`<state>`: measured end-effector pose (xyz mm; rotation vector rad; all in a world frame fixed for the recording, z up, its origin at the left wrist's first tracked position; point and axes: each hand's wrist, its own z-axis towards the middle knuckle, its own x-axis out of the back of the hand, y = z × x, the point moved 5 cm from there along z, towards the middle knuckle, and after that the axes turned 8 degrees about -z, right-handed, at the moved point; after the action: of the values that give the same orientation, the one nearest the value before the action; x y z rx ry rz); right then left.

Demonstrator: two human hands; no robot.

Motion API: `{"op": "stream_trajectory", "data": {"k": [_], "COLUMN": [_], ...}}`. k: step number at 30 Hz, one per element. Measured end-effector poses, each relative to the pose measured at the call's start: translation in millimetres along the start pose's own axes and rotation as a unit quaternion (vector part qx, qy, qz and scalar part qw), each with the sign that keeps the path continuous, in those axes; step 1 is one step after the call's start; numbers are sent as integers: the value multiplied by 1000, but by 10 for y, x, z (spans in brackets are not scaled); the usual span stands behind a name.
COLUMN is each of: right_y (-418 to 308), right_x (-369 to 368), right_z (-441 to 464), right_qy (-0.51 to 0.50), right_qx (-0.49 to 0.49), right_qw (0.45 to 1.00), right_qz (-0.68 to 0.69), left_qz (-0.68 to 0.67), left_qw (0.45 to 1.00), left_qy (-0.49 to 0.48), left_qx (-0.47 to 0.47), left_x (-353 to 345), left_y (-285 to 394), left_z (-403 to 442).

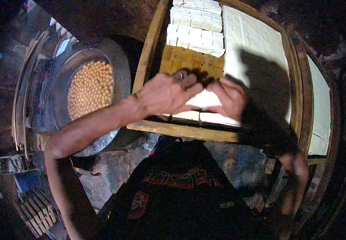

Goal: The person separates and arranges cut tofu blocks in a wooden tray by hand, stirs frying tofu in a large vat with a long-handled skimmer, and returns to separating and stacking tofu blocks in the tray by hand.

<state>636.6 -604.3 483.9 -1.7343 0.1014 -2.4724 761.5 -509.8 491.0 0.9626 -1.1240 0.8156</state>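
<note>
My left hand [169,94] is curled over the left side of a white tofu block [205,100] near the front of a wooden tray. At its right side my right hand [229,98] is bent with the fingers around the same block. Both hands look closed on it, though the fingertips are partly hidden. Just in front, along the near edge of the tray, lie more tofu pieces [219,119]. Behind the hands, cut tofu blocks [195,38] stand in rows on a woven mat [177,58].
An uncut tofu slab [257,34] covers the tray's right half, partly in shadow. The wooden tray frame [185,131] runs close to my body. To the left, a large pan [121,68] holds many golden pieces [91,88]. Another white slab [319,108] lies far right.
</note>
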Motion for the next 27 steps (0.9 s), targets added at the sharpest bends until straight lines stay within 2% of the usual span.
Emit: {"op": "stream_trajectory", "data": {"k": [3,7,12,14,16,19,21,24,26,27], "right_y": [226,304,337,359,381,365,318,293,281,264], "right_x": [-41,-258,-265,-265,-283,-309,-306,-264,-222,-209], "right_z": [170,174,150,136,115,132,160,240,291,317], "right_qy": [-58,-78,-105,-104,-103,-73,-54,-91,-80,-69], "right_qx": [-23,-15,-48,-64,-81,-73,-49,-39,-27,-12], "right_qw": [998,995,993,992,990,994,997,995,996,997], "right_qz": [-23,-54,4,24,44,46,0,-15,-29,-42], "left_qz": [54,90,28,-25,-21,-39,-60,-136,-216,-216], "left_qw": [998,995,999,993,995,995,994,988,962,962], "left_qy": [-17,-19,-3,-75,-63,-58,-67,-53,-135,-136], "left_qx": [41,26,30,84,72,65,66,49,101,100], "left_x": [-149,-321,-331,-288,-273,-258,-210,-49,26,24], "left_y": [-295,-385,-436,-482,-490,-496,-515,-553,-578,-580], "left_z": [179,224,184,170,144,95,63,51,64,47]}}
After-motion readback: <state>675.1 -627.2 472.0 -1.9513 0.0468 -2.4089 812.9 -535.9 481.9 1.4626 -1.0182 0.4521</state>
